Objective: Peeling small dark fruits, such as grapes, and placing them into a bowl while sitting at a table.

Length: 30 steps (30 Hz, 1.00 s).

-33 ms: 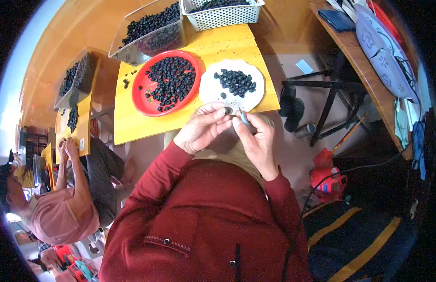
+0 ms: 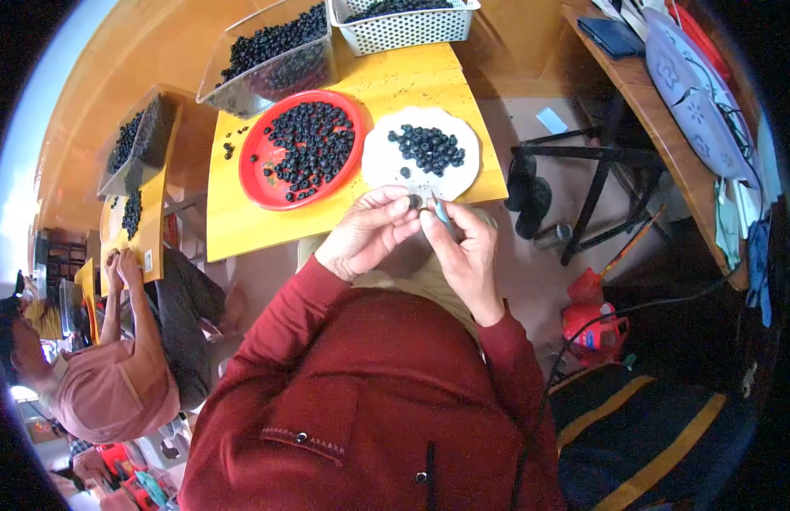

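Observation:
Between the thumb and fingers of my left hand [image 2: 376, 228] is a small round black piece [image 2: 415, 202], partly covered by the fingertips. My right hand [image 2: 465, 255] is closed around a slim light-blue tool [image 2: 443, 213] with a thin pointed tip; its exact kind is unclear. The tip is close to the black piece, and I cannot tell if they touch. Both hands are at the near edge of a white plate [image 2: 378, 167] holding a heap of similar black pieces [image 2: 431, 149]. To its left, a red round tray [image 2: 252, 180] holds many more, some showing pale centres.
Beneath the plate and tray is a yellow board [image 2: 233, 230] dotted with dark crumbs. Behind stand a clear bin [image 2: 242, 100] and a white perforated basket [image 2: 403, 36], both with black pieces. A co-worker [image 2: 114, 383] sits at left. A dark metal frame [image 2: 595, 153] stands at right.
The black piece and the tool tip have shifted very slightly at my fingertips. Otherwise the hands and trays keep their places.

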Available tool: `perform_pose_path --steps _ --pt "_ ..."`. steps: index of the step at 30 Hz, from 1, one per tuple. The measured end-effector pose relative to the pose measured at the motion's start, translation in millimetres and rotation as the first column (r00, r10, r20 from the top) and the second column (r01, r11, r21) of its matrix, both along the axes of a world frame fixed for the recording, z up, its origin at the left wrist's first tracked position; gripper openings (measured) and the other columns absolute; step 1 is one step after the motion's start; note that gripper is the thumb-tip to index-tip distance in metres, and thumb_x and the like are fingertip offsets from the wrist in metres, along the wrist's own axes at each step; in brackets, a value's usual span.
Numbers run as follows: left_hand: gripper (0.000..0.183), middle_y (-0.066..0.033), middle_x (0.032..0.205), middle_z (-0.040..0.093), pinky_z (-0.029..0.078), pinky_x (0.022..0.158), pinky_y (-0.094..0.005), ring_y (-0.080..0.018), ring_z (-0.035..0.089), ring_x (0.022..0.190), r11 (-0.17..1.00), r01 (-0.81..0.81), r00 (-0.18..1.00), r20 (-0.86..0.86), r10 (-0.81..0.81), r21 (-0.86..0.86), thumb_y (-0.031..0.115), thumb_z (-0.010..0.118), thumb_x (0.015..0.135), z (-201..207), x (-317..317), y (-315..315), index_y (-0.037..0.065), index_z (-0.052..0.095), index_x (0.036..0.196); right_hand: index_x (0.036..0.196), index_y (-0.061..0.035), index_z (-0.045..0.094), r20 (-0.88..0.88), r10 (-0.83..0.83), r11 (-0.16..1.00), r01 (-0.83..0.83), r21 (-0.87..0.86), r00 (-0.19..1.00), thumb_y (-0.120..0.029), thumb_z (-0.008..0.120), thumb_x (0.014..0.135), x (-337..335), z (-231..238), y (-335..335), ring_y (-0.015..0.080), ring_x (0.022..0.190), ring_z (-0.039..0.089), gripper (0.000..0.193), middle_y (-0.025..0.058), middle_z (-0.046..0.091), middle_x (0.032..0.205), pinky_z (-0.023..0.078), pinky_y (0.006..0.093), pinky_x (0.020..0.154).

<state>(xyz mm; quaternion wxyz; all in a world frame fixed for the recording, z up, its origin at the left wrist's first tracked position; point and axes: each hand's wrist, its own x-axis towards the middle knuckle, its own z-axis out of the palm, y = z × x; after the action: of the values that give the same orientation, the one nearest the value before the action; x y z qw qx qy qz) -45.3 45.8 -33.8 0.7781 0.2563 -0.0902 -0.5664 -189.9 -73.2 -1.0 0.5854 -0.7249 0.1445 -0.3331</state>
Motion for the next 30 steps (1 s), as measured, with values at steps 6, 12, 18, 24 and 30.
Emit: perform_pose_path --steps 6,12,18,24,30 --pt "0.019 -0.0118 0.115 0.067 0.056 0.094 -0.0336 -0.018 0.066 0.102 0.998 0.026 1.0 0.002 -0.026 -0.053 0.006 0.059 0.096 8.0 -13.7 4.4 0.001 0.065 0.114 0.103 0.0047 0.067 -0.019 0.07 0.998 -0.07 0.003 0.997 -0.013 0.07 0.091 10.1 0.4 -1.0 0.0109 0.081 0.063 0.022 0.0088 0.068 0.09 0.049 0.0253 0.072" --pt "0.018 -0.0092 0.11 0.067 0.057 0.091 -0.0353 -0.0187 0.066 0.102 1.0 0.028 1.0 -0.003 -0.028 -0.012 0.007 0.061 0.095 10.8 -17.9 4.4 0.004 0.065 0.113 0.103 0.0024 0.069 0.056 0.184 0.936 -0.192 0.294 0.981 -0.013 0.068 0.093 8.3 -6.6 -2.9 0.0068 0.08 0.061 0.018 0.0031 0.069 0.089 0.05 0.0221 0.071" --pt "0.018 -0.0076 0.106 0.068 0.058 0.086 -0.0349 -0.0172 0.067 0.093 0.999 0.034 0.998 -0.045 -0.033 0.014 0.009 0.062 0.095 4.4 -19.0 5.6 0.005 0.065 0.112 0.104 0.0019 0.069 0.076 0.206 0.867 -0.218 0.448 0.976 -0.012 0.065 0.096 4.5 -10.3 -5.6 0.0059 0.08 0.062 0.017 0.0021 0.07 0.09 0.05 0.0213 0.071" --pt "0.02 -0.0071 0.103 0.069 0.057 0.086 -0.0338 -0.0155 0.065 0.092 0.998 0.035 0.997 -0.07 -0.038 -0.048 0.01 0.064 0.094 7.7 -21.6 3.8 0.005 0.067 0.114 0.108 0.0053 0.067 -0.006 0.087 0.985 -0.085 0.15 0.996 -0.017 0.064 0.096 -1.1 -15.1 -9.3 0.0127 0.084 0.064 0.025 0.0077 0.069 0.092 0.051 0.027 0.073" --pt "0.023 -0.0057 0.105 0.069 0.055 0.088 -0.0326 -0.0133 0.064 0.093 0.999 0.008 0.999 -0.053 -0.011 -0.044 0.011 0.065 0.094 1.2 -24.1 1.3 0.006 0.066 0.116 0.116 0.0053 0.063 0.025 0.056 0.988 -0.052 -0.148 0.998 -0.026 0.056 0.1 -5.2 -11.0 -1.1 0.0281 0.084 0.067 0.035 0.0158 0.064 0.094 0.051 0.0353 0.073"
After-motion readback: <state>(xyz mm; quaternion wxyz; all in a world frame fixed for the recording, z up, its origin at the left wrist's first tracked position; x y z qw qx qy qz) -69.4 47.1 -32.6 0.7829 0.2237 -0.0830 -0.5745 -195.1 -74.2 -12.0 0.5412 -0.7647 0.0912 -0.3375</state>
